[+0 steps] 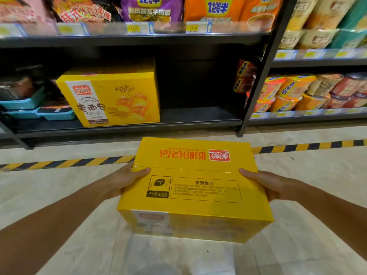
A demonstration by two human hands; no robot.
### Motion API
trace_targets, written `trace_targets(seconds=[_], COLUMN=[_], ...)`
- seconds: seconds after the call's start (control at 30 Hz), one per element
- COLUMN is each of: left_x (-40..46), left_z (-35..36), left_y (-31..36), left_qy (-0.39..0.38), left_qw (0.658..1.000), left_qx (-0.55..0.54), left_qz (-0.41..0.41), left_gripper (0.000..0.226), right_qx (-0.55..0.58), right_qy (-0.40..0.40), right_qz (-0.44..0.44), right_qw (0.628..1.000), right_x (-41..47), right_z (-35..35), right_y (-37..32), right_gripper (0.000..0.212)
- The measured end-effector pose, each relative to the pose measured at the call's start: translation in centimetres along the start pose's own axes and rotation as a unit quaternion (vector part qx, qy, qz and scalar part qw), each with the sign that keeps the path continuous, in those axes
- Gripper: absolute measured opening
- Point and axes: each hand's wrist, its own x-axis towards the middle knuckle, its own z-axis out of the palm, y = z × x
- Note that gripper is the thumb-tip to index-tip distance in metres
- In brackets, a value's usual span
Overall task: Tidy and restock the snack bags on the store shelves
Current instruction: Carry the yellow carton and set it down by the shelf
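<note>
- In the lower middle of the frame, a closed yellow cardboard carton with red print (195,187) is held off the pale floor between two hands.
- The left hand (127,180) grips the carton's left edge, thumb lying over the top face; the right hand (266,183) grips the right edge the same way. The fingers underneath are hidden, so I cannot tell how they lie.
- Beyond the carton, a yellow-and-black striped floor line (67,162) runs across the middle of the frame.
- Further back, the dark bottom shelf (198,121) already carries a matching yellow bread carton (111,98) at centre left, with a bare stretch just to its right.
- Teal trays of dark packs (29,104) sit at far left; stacked noodle cups (294,94) fill the right-hand shelf.
- Along the top, purple and orange noodle bags (178,8) stand above price tags.
- Judgement: restocking looks part done, with one carton shelved and this one not yet placed; the gap beside the shelved carton seems its likely spot.
</note>
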Motion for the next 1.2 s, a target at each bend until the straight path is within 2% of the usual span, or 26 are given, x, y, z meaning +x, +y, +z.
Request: trace_targets(seconds=[0.13,0.23,0.27,0.33,0.37,0.43,0.47,0.57,0.7,0.8,0.87,0.93,1.03,1.1,1.13,1.2], left_x=[-0.3,-0.5,-0.5,-0.2,-0.2,0.0,0.1,0.6,1.2,1.2,1.2,1.0,0.8,0.9,1.0,1.1], left_z=[0.2,0.5,0.5,-0.2,-0.7,-1.6,-1.7,-1.5,-1.9,-1.8,-1.6,-1.4,-0.8,0.0,0.3,0.5], left_y=[-0.1,0.3,0.4,0.4,0.4,0.3,0.4,0.6,0.3,0.0,-0.1,-0.2,-0.6,-0.8,-0.9,-0.7], left_qy=[0.030,0.064,0.074,0.073,0.064,0.058,0.060,0.060,0.060,0.062,0.065,0.069,0.052,0.045,0.048,0.054], left_qw=[0.998,0.990,0.987,0.982,0.982,0.983,0.983,0.983,0.983,0.981,0.980,0.980,0.980,0.986,0.988,0.988], left_qx=[0.004,-0.007,-0.005,0.020,0.039,0.053,0.051,0.043,0.037,0.047,0.049,0.048,0.073,0.081,0.079,0.076], left_qz=[0.055,0.125,0.146,0.172,0.175,0.168,0.166,0.167,0.169,0.175,0.180,0.183,0.175,0.139,0.127,0.127], left_gripper=[0.081,0.065,0.063,0.074,0.080,0.083,0.083,0.082,0.081,0.080,0.078,0.076,0.083,0.099,0.105,0.108], right_qx=[-0.013,0.014,0.026,0.041,0.046,0.053,0.052,0.045,0.041,0.035,0.030,0.032,0.031,0.017,0.013,0.023], right_qy=[0.063,0.100,0.106,0.113,0.113,0.132,0.138,0.137,0.137,0.131,0.127,0.112,0.087,0.072,0.076,0.112], right_qz=[-0.061,-0.148,-0.176,-0.214,-0.229,-0.244,-0.243,-0.237,-0.236,-0.236,-0.234,-0.226,-0.157,-0.094,-0.084,-0.108], right_qw=[0.996,0.984,0.978,0.969,0.966,0.959,0.959,0.961,0.961,0.962,0.963,0.967,0.983,0.993,0.993,0.988], right_x=[-0.9,-0.8,-0.8,-0.1,0.2,0.6,0.7,0.9,1.0,1.0,0.9,0.9,0.9,1.1,1.1,0.8], right_z=[0.5,0.5,0.5,0.9,1.3,1.9,1.9,1.8,1.7,1.7,1.8,1.6,1.3,1.3,1.5,2.0], right_y=[-0.7,-1.0,-1.1,-0.8,-0.8,-0.9,-1.1,-1.5,-1.5,-1.4,-1.4,-1.4,-1.4,-1.2,-1.3,-1.5], right_gripper=[0.087,0.083,0.093,0.113,0.107,0.081,0.077,0.084,0.068,0.069,0.083,0.110,0.103,0.115,0.112,0.090])
